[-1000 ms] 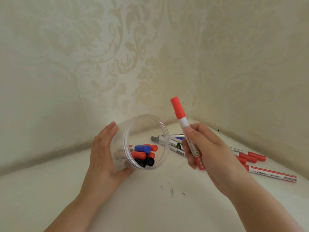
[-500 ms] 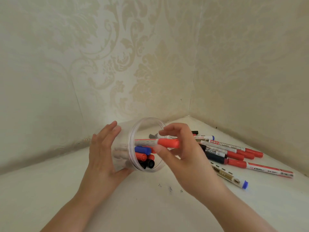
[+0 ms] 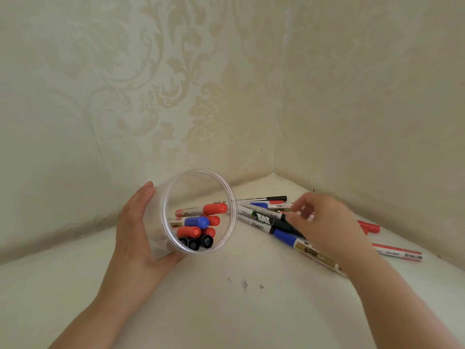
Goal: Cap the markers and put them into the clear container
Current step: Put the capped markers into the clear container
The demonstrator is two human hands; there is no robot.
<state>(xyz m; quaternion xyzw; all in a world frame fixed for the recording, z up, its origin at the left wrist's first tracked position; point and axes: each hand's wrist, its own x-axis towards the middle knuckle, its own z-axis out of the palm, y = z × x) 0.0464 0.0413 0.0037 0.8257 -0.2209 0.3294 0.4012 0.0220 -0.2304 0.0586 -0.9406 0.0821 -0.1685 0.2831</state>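
My left hand (image 3: 137, 230) grips the clear container (image 3: 232, 210), tilted on its side with its mouth toward me. Inside lie several capped markers with red, blue and black caps; a red-capped marker (image 3: 203, 209) rests on top. My right hand (image 3: 324, 222) hovers with fingers apart over the pile of loose markers (image 3: 261, 217) to the right of the container, its fingertips close to a black-capped one. A blue-capped marker (image 3: 286, 238) lies partly under that hand, and red markers (image 3: 397, 252) lie further right.
The white surface (image 3: 226, 311) ends in a corner of two patterned walls just behind the markers. A few small dark specks (image 3: 245, 284) mark the surface in front of the pile.
My right hand put the red-capped marker into the container, let go of it, and moved right over the loose markers. My left hand kept the container in place.
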